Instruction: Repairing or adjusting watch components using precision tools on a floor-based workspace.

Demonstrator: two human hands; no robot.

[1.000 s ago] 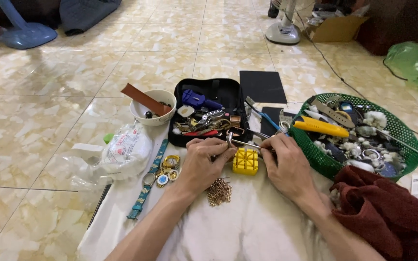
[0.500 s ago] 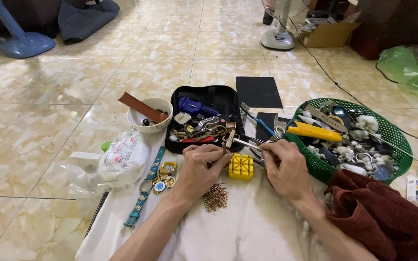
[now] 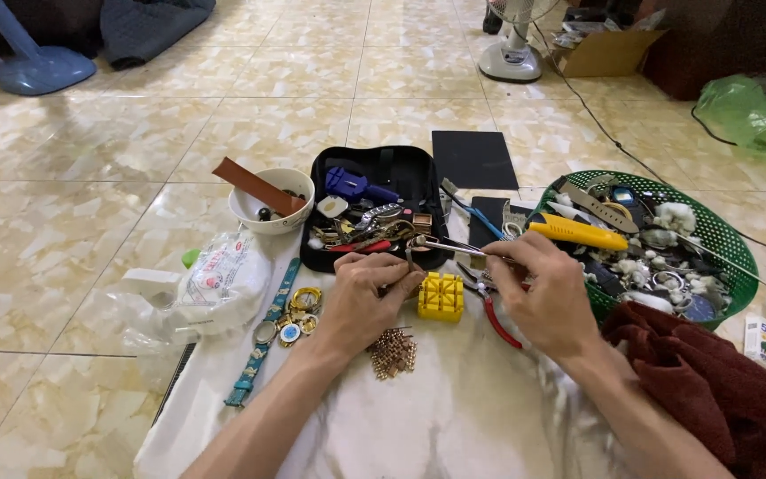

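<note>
A small metal piece, too small to identify, is pinched between the curled fingers of the left hand point(image 3: 367, 293), directly above and just left of the yellow block point(image 3: 441, 296) standing on the white cloth point(image 3: 454, 417). A slim metal tool point(image 3: 454, 246) is gripped by the closed fingers of the right hand point(image 3: 544, 297); its long axis runs nearly level, from the right hand leftward, with its tip meeting the left fingertips. The pinched piece therefore lies to the left of the right hand, and the left hand is the nearer one. Red-handled pliers point(image 3: 496, 318) are seen lying beneath the right hand, just beside the block. A gold-coloured watch band point(image 3: 393, 352) is laid below the left hand, near the wrist. A black tool case point(image 3: 374, 208) is set behind both hands, and a green basket point(image 3: 720, 239) to the right.
</note>
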